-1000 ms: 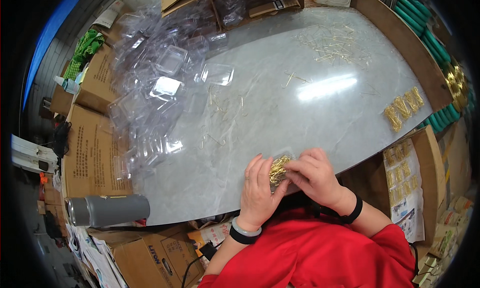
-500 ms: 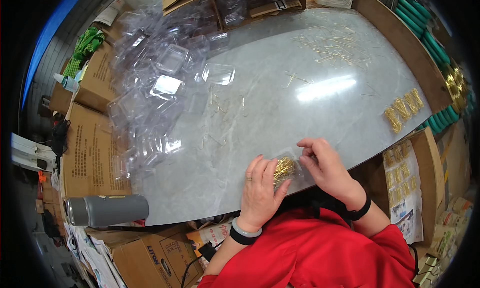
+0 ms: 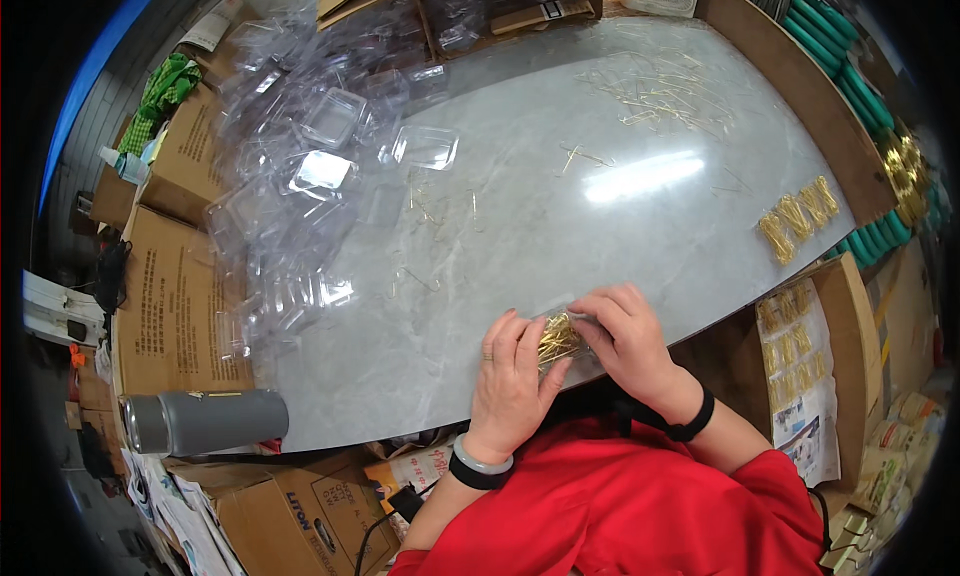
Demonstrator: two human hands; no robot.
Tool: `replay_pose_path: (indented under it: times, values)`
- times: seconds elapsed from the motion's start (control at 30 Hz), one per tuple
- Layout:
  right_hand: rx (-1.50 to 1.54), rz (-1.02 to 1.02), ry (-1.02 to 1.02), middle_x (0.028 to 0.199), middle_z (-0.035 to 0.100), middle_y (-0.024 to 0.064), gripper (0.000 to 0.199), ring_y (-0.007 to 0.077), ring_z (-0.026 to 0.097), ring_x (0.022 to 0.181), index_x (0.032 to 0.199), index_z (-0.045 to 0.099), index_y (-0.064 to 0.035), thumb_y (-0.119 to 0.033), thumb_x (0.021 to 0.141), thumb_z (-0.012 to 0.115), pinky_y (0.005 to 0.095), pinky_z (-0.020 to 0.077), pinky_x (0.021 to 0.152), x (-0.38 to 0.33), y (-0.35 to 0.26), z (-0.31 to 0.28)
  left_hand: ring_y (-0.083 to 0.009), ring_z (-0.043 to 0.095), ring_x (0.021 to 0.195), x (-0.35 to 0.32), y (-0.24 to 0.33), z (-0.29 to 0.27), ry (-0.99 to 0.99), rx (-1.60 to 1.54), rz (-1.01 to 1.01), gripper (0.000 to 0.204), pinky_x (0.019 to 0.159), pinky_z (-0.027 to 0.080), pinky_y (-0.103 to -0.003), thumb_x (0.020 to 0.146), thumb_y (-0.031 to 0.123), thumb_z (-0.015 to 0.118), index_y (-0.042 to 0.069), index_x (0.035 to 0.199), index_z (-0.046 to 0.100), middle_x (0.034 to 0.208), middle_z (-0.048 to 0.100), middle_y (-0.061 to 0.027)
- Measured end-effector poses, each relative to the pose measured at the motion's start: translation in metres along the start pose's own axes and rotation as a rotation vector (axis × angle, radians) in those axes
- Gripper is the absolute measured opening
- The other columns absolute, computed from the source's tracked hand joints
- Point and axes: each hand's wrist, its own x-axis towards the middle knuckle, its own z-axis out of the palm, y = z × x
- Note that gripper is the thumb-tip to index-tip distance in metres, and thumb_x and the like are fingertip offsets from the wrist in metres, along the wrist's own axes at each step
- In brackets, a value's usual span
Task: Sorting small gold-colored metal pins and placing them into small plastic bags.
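At the near edge of the table, a small clear plastic box (image 3: pixel 557 342) holds a heap of gold wire hooks. My left hand (image 3: pixel 512 381) grips its left side, fingers along the far left and thumb at the near side. Bent over the box's right edge is my right hand (image 3: pixel 625 338), thumb and fingers closed together on its far right corner. My fingers partly cover the box's rim, so I cannot tell whether its lid is fully closed.
Many clear plastic boxes (image 3: pixel 325 116) pile up at the left. Loose gold hooks (image 3: pixel 665 88) lie at the far right; several gold bundles (image 3: pixel 795 218) sit near the right edge. A grey flask (image 3: pixel 225 422) lies at the near left. Cardboard (image 3: pixel 800 96) borders the table's right side.
My right hand has moved left and closed on the box's right edge, where it hovered open beside it before. My left hand keeps its hold. The whole view has shifted slightly.
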Motion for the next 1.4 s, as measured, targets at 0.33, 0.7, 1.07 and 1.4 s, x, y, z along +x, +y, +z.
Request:
replay_pose_path:
  times: [0.33, 0.7, 1.07, 1.4]
  values:
    - [-0.045, -0.021, 0.056, 0.098, 0.067, 0.0099, 0.035, 0.0301, 0.063, 0.093, 0.118, 0.068, -0.0056, 0.001, 0.084, 0.067, 0.0403, 0.049, 0.083, -0.005, -0.01, -0.002, -0.0426, 0.043, 0.133, -0.003, -0.002, 0.002, -0.045, 0.016, 0.039, 0.056, 0.109, 0.042, -0.05, 0.09, 0.022, 0.077, 0.002, 0.137, 0.053, 0.134, 0.046, -0.019]
    - [0.235, 0.591, -0.142, 0.081, 0.065, 0.0114, 0.036, 0.0183, 0.064, 0.065, 0.119, 0.058, 0.0012, -0.003, 0.086, 0.073, 0.0319, 0.0517, 0.062, -0.005, -0.015, -0.032, -0.0406, 0.051, 0.123, -0.012, -0.001, 0.001, 0.168, -0.067, -0.217, 0.062, 0.102, 0.045, -0.047, 0.086, 0.03, 0.082, -0.001, 0.132, 0.057, 0.13, 0.053, -0.0186]
    - [0.15, 0.392, 0.031, 0.082, 0.07, 0.0121, 0.009, 0.018, 0.067, 0.063, 0.103, 0.065, -0.0026, -0.007, 0.095, 0.07, 0.0325, 0.0513, 0.055, -0.034, -0.026, -0.022, -0.0401, 0.051, 0.122, -0.001, 0.009, 0.002, 0.071, -0.067, -0.058, 0.07, 0.105, 0.043, -0.048, 0.083, 0.035, 0.084, -0.003, 0.135, 0.057, 0.136, 0.055, -0.0206]
    - [-0.169, -0.117, 0.053, 0.094, 0.07, 0.009, 0.028, 0.0317, 0.062, 0.09, 0.106, 0.069, -0.0061, 0.003, 0.08, 0.075, 0.0423, 0.0492, 0.084, -0.014, -0.005, -0.015, -0.0428, 0.056, 0.121, -0.012, 0.005, 0.004, 0.086, -0.149, -0.052, 0.061, 0.103, 0.047, -0.048, 0.079, 0.031, 0.085, -0.002, 0.126, 0.063, 0.134, 0.058, -0.0229]
